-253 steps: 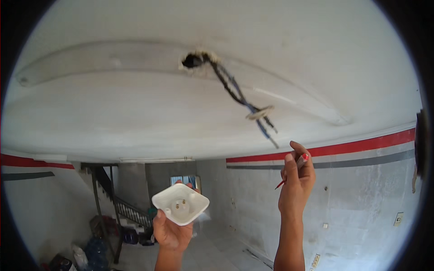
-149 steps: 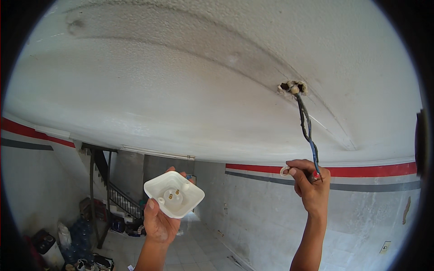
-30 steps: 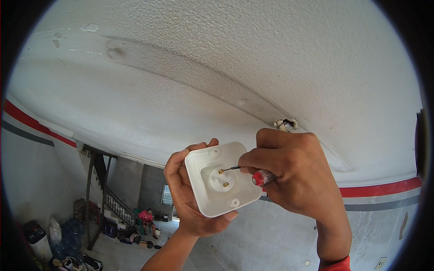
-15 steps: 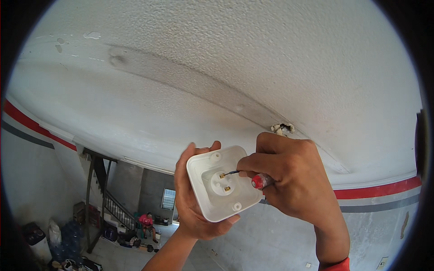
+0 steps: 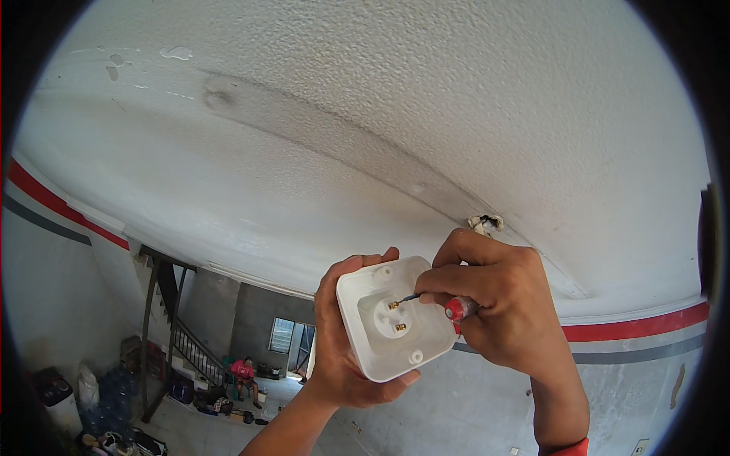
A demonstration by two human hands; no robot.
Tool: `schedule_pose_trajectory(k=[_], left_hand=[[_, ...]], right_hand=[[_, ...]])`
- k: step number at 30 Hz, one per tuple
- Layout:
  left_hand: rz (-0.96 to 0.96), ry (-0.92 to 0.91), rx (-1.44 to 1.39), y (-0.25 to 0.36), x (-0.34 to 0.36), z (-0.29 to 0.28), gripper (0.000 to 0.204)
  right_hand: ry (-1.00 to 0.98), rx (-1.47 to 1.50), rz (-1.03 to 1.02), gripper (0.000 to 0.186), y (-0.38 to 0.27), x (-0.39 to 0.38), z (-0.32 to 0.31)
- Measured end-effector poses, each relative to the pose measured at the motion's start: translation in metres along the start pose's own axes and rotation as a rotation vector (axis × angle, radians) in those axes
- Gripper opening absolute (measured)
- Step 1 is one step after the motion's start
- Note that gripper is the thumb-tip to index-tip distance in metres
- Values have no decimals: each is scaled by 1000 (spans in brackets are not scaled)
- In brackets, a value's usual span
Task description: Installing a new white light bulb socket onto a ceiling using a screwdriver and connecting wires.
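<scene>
In the head view, my left hand (image 5: 336,357) cradles a white square plastic fitting (image 5: 365,323) with its inside facing me, two brass terminals (image 5: 400,327) at its centre. My right hand (image 5: 498,300) is closed beside it, its thumb and index finger pinching a dark wire (image 5: 408,298) whose tip is at the upper terminal. A screwdriver with a red and clear handle (image 5: 461,308) is gripped inside the same hand. Just above that hand, a ragged hole (image 5: 490,222) opens in the white ceiling (image 5: 342,91); the cable's run from there is mostly hidden.
Far below, a person in red (image 5: 243,376) sits near a staircase railing (image 5: 199,349) and metal post (image 5: 148,319). Bags and large blue bottles (image 5: 114,403) pile at lower left. A wall with red and grey stripes (image 5: 623,328) runs along the right.
Over the last second the fitting and both hands have shifted rightward in view, with the wire still at the upper terminal. Earlier, the hands were apart and the wires hung from the ceiling.
</scene>
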State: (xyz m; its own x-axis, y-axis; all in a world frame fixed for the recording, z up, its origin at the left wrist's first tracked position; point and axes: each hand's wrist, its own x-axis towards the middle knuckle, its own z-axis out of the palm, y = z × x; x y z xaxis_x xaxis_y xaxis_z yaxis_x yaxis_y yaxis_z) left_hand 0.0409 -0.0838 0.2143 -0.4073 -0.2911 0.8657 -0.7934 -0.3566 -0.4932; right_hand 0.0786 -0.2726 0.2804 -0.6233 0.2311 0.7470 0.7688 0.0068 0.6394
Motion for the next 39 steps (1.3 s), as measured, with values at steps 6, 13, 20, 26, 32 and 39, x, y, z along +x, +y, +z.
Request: schedule_pose_trajectory(k=[6, 13, 20, 26, 32, 39], left_hand=[[18, -25, 83, 1, 0, -3, 109], [-136, 106, -31, 5, -3, 1, 111], [-635, 483, -468, 19, -8, -12, 79], [-913, 548, -852, 23, -5, -27, 79], [-891, 623, -1020, 26, -2, -30, 78], [-853, 787, -1085, 25, -5, -38, 74]], right_hand=[[0, 13, 24, 34, -2, 1, 4], [13, -167, 37, 34, -10, 2, 6], [57, -114, 58, 31, -11, 0, 11], [156, -32, 48, 27, -11, 0, 12], [192, -24, 70, 26, -15, 2, 13], [201, -89, 89, 23, -19, 2, 14]])
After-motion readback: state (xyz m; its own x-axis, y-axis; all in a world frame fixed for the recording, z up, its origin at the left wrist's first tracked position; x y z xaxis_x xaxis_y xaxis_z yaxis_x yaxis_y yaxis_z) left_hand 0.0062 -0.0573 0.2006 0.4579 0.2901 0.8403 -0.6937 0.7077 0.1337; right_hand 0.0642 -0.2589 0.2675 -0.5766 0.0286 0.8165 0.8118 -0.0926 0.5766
